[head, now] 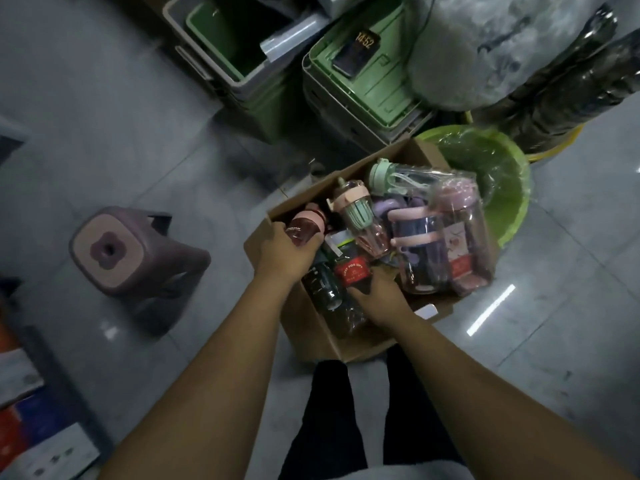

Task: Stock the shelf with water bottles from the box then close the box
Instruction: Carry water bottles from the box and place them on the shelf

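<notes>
While curled round the body of a dark red bottle (304, 232) with a pink cap, holds it with the left hand (280, 252) at the left rim of the open cardboard box (329, 344), fingers and thumb clamped on the bottle. With the right hand (375, 294), grips the lower end of a dark bottle with a red label (351, 271), lying inside the box at its near side, thumb on one side and fingers on the other.

Just left of that one, in the near-left part of the box: a dark green bottle (323, 289). In the middle of the box, leaning: a pink bottle with a mint-green cage (360, 216). At the far side of the box: a clear bottle with a mint-green lid (391, 174). At the right side of the box, both in clear plastic wrap: a purple bottle with pink handles (419, 244) and a pink-lidded bottle (460, 230).

Box on the grey tiled floor (104, 116), flaps open. Touching the far-right corner of the box: a green basin (502, 174). Well to the left of the box: a purple stool (128, 251). Beyond the box: stacked green crates (360, 98), with a phone (356, 50) on top showing 14:52.
</notes>
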`<state>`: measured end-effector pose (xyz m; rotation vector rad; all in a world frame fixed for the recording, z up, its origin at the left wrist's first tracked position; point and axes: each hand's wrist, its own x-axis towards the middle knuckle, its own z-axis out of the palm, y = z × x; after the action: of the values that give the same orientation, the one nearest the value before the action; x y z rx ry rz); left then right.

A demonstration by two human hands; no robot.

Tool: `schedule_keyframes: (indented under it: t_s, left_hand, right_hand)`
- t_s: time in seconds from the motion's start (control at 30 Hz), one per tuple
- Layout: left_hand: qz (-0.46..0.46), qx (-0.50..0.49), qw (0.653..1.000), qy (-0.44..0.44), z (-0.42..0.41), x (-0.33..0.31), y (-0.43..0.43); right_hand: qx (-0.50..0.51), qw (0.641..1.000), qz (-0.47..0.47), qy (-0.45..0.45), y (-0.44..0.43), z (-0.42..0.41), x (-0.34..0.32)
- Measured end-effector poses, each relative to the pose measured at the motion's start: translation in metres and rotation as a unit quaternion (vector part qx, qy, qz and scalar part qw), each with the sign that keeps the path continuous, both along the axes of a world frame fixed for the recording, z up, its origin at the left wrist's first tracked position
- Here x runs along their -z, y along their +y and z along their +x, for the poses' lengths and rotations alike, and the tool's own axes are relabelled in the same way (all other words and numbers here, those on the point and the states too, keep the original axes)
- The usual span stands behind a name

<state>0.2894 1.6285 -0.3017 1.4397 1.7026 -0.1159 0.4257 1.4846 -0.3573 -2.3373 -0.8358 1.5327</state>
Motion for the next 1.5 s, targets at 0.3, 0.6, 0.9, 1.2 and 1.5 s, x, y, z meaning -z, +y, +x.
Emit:
schedule_keyframes:
  t_s: [0.3,0.6,0.9,1.2,1.5]
  left_hand:
    - [-0.051,-0.102,0.993,0.036,0.012,0.016,0.029]
    - [-0.224,-0.278,0.926,-0.123,-0.033,-0.039,0.001]
    - [-0.336,-0.411,0.748,-0.399,-0.067,-0.062,-0.068]
    - [-0.301,-0.361,0.79,-0.394,-0.083,-0.044,-0.078]
    - [-0.213,-0.33,0.842,-0.369,-0.092,-0.044,-0.077]
  right_hand:
    - [-0.036,0.997,-0.061,-0.013,0.018,0.004,0.047]
    - [0.058,0.994,-0.071,0.067,0.02,0.019,0.031]
    - [0.108,0.98,-0.079,0.15,0.012,0.025,-0.009]
    - [0.137,0.968,-0.048,0.206,-0.027,0.037,-0.058]
    - [0.215,0.913,0.054,0.342,-0.025,0.028,-0.115]
